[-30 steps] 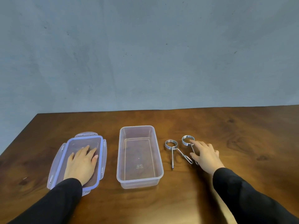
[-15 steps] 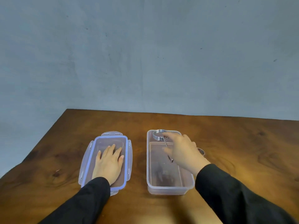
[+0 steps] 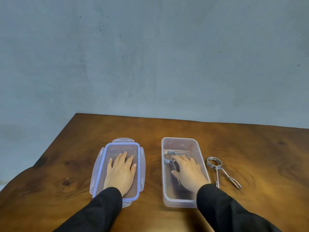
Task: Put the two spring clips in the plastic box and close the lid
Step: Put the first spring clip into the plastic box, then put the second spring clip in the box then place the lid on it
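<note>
The clear plastic box (image 3: 181, 204) stands open on the wooden table. My right hand (image 3: 189, 173) is down inside it, thumb and fingers closed on one steel spring clip (image 3: 168, 157). That clip's coil ring lies near the box's left wall, and its legs run under my hand. The second spring clip (image 3: 218, 167) lies on the table just right of the box, ring away from me and legs toward me. The lid (image 3: 107, 146), clear with a blue seal and side flaps, lies flat to the left of the box. My left hand (image 3: 121, 173) rests palm down on it, fingers spread.
The brown wooden table (image 3: 66, 164) ends in a slanted edge at the far left, close to the lid. A grey wall (image 3: 150, 64) rises behind the far edge. Bare wood stretches to the right of the loose clip.
My right hand picked one clip off the table, carried it left over the box and lowered it inside. The view shifted left. My left hand stayed on the lid.
</note>
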